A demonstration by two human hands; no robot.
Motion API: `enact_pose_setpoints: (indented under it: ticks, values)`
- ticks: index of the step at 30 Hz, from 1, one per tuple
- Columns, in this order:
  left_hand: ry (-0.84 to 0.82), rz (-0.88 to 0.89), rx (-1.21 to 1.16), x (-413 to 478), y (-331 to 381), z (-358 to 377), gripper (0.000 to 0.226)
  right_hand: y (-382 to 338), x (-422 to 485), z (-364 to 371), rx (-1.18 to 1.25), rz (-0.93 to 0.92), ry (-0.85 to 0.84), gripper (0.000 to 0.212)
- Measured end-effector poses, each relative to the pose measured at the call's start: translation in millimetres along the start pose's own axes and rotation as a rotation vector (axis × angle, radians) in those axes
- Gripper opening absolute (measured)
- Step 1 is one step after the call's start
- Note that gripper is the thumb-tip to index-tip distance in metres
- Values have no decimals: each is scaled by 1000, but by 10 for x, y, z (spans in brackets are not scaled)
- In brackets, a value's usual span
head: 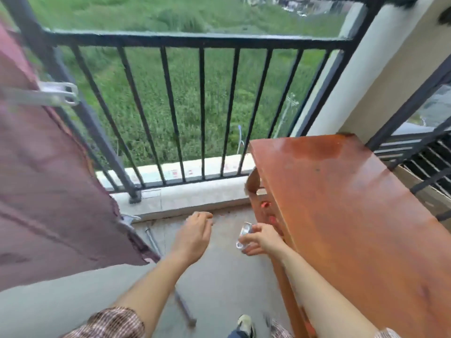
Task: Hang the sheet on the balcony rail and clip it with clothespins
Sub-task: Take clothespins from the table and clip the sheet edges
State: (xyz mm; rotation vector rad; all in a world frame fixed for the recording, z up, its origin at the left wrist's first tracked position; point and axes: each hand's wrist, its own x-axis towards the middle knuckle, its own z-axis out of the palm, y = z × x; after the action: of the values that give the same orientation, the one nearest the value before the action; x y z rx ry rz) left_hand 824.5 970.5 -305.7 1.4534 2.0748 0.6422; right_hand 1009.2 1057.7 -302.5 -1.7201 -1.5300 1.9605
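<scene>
Pinching a silvery clothespin (244,234) between thumb and fingertips, the right hand (262,236) sits low and near, just off the left edge of the table (353,203). That grip is narrow and closed around the pin, which stands roughly upright in the fingers. It's blurred, so I can't tell whether the pin's own jaws are open.

Over to the left hand (195,236): it hangs above the floor (219,276) a little left of the right one, well apart from the pin. Its fingers are loosely curled, the grip slack, nothing in it.

And the sheet (44,191), dark maroon, is on the left. It's draped over the left run of the balcony rail (195,39) and hangs down to floor level, its lower edge slanting toward the middle. High on it, at the left edge, a clipped clothespin (46,95) lies crosswise, metal and pale, its looped end poking right past the cloth.

The far run of the rail shows black upright bars with green grass (195,106) behind them. The table, reddish-brown wood with a glossy top, fills the right side. A thin metal rod (153,242) lies on the floor beside the sheet's hem. Down near, there's a checked sleeve (109,323) and one shoe (245,324).
</scene>
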Motion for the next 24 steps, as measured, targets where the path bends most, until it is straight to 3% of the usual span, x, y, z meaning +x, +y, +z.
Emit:
enact_pose_setpoints:
  ticks: [7,10,14,17,19,24]
  values:
    - [306,-239,-88,-1039,-1409,-1454,23,-801,-276,2074,-247,-177,-460,31]
    - [390,-383,-198,-1456,-1971,-1999,17,-1079,-388,3044,-300,-239,-525,29]
    - [516,-559,-390,-1962,-2631,-2690,22,-1473,-555,4295,-390,-336,-616,4]
    - [631,-682,-538,-2294,-3140,-3147,34,-1755,-563,5139,-422,-435,-656,14]
    - [709,-745,-701,-2471,-3452,-3404,23,-1934,-569,5659,-410,-474,-690,13]
    - [836,-758,-969,-2745,-4253,-4113,27,-2325,-562,6994,-374,-477,-789,24]
